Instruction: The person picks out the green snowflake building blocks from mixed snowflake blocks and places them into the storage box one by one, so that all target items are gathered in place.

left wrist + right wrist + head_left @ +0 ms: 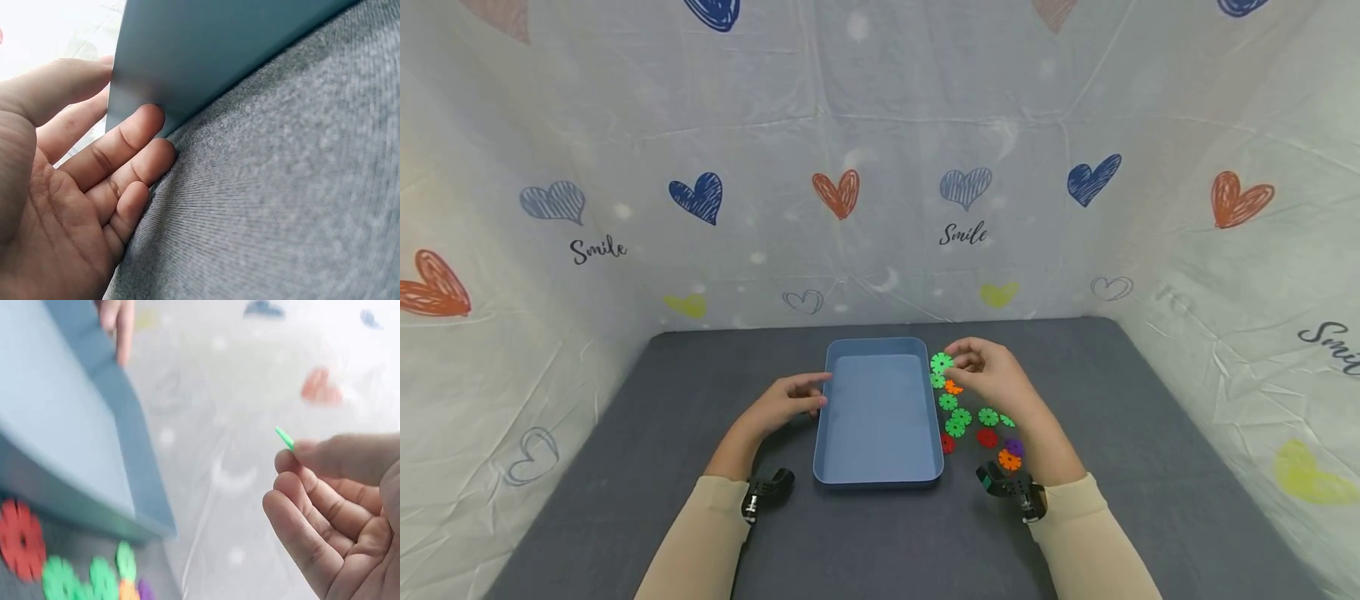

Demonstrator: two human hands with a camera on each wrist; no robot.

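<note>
My left hand (pixel 786 402) rests against the left wall of the blue tray (pixel 877 471), fingers (pixel 134 139) nearly straight and relaxed, fingertips touching the tray's outer side where it meets the grey table cover (pixel 625 467). It grips nothing; the thumb lies near the rim.

My right hand (pixel 992 377) hovers just right of the tray's far right corner. Thumb and forefinger pinch a green snowflake disc (pixel 941 363), held on edge in the right wrist view (pixel 284 438), lifted off the cover; the other fingers curl loosely beneath, holding nothing.

The tray sits in the middle of the cover, long side running away from me. I see nothing inside it from the head view.

Loose discs lie on the cover right of the tray, under and beside my right wrist: more green ones (pixel 961 416), an orange one (pixel 953 387) near the pinched disc, a red one (pixel 987 437), another red one (pixel 947 444) touching the tray wall, a purple one (pixel 1014 447) and a second orange (pixel 1009 459) nearest me.

A white sheet printed with hearts (pixel 837 193) encloses the table on three sides.
</note>
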